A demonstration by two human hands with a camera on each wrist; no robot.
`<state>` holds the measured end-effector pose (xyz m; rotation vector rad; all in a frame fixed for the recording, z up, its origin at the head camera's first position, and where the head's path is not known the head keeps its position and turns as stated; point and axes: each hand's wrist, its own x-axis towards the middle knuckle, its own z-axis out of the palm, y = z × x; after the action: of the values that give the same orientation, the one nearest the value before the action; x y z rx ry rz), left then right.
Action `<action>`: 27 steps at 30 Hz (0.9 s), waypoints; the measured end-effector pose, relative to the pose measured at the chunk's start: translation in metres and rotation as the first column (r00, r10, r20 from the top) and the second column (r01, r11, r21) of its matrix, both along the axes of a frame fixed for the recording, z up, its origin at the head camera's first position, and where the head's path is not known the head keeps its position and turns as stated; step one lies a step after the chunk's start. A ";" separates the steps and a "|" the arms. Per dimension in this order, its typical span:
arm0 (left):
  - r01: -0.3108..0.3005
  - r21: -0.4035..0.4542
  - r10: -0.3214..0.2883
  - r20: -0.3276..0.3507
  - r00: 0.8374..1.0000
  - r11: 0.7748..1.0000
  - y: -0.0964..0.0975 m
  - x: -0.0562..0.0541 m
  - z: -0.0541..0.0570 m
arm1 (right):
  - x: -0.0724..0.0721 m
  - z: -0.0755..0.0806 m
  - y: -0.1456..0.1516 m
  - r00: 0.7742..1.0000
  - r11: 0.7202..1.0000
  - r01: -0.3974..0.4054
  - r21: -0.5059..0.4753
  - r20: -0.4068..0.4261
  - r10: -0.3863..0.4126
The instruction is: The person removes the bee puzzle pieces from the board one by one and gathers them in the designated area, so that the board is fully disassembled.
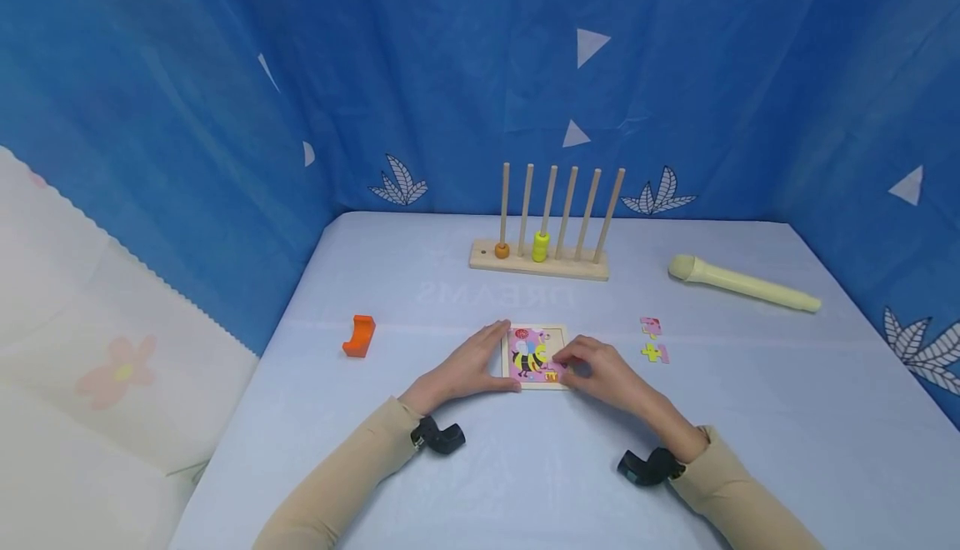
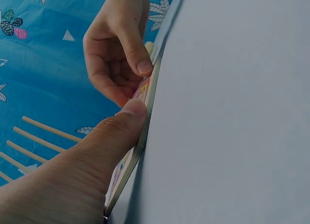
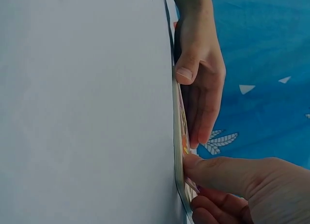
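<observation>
A square wooden bee puzzle (image 1: 531, 352) with a pale frame lies on the table. My left hand (image 1: 472, 364) holds it by its left side, thumb on the near corner and fingers along the far one. At the right side of the puzzle, my right hand (image 1: 603, 373) pinches a pink puzzle piece (image 3: 192, 184) between thumb and fingertips. Most of that piece is hidden by the fingers. Right of the right hand lie two loose pieces, a pink one (image 1: 651, 327) and a yellow and pink one (image 1: 655, 353).
Behind the puzzle stands a wooden peg rack (image 1: 480, 255) with several upright rods, carrying orange and yellow-green beads. An orange curved block (image 1: 360, 337) lies to the left. A pale yellow toy microphone (image 1: 742, 282) lies at the back right. Blue curtains (image 1: 450, 75) border the table.
</observation>
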<state>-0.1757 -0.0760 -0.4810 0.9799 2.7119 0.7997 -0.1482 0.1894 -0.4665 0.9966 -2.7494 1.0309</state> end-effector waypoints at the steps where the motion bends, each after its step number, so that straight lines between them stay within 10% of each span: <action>1: 0.001 0.000 -0.001 -0.001 1.000 1.000 0.000 0.000 0.000 | 0.000 0.000 0.000 1.000 1.000 -0.001 -0.002 0.004 0.001; 18: 0.002 0.005 -0.002 0.004 1.000 1.000 0.001 0.000 -0.003 | 0.001 0.006 0.004 0.999 0.999 -0.047 0.005 -0.001 0.047; 27: 0.004 -0.011 -0.004 -0.010 1.000 1.000 0.001 0.000 0.001 | 0.008 0.024 0.062 0.997 0.997 0.066 -0.047 0.040 -0.064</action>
<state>-0.1754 -0.0753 -0.4799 0.9898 2.7193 0.7796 -0.1404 0.2511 -0.4426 0.8842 -2.7524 1.1120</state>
